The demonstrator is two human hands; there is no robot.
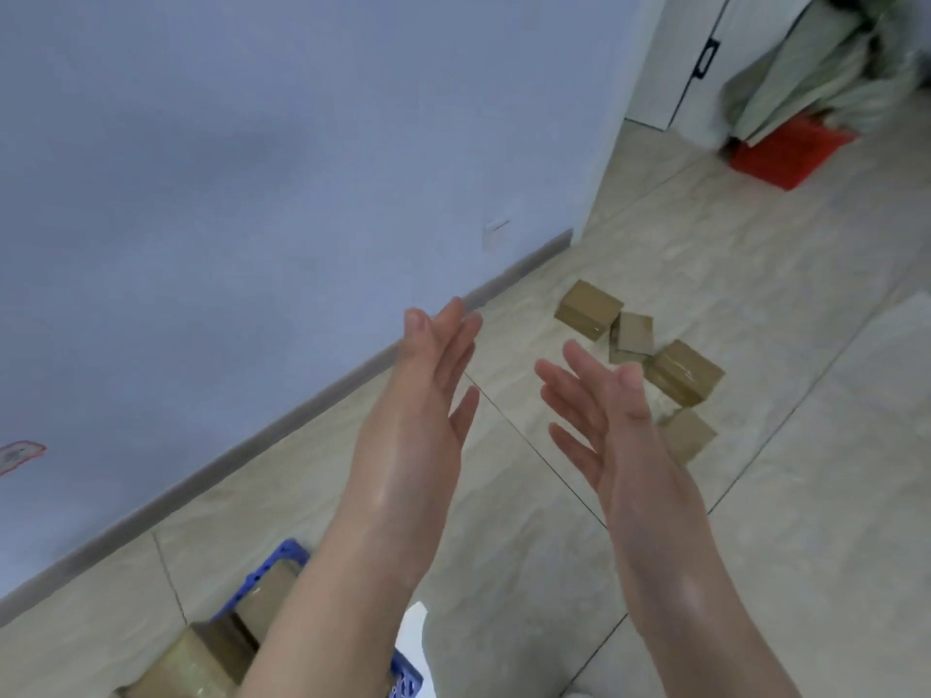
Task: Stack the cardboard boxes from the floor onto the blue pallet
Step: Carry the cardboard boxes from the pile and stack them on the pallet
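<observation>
Tiled floor [786, 546], blue pallet [283, 554] apparently half-hidden behind forearm [322, 596].

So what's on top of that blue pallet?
Brown cardboard boxes sit on the blue pallet, at least two. The person's left forearm covers the pallet's right part, and the picture's edge cuts off the rest, so the full count can't be seen.

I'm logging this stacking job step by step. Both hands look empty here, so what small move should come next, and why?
Probably step forward and reach both hands down to the nearest box, which lies on the floor just past the right hand. The left hand and the right one are open and hold nothing, and the blue pallet already carries stacked boxes.
</observation>
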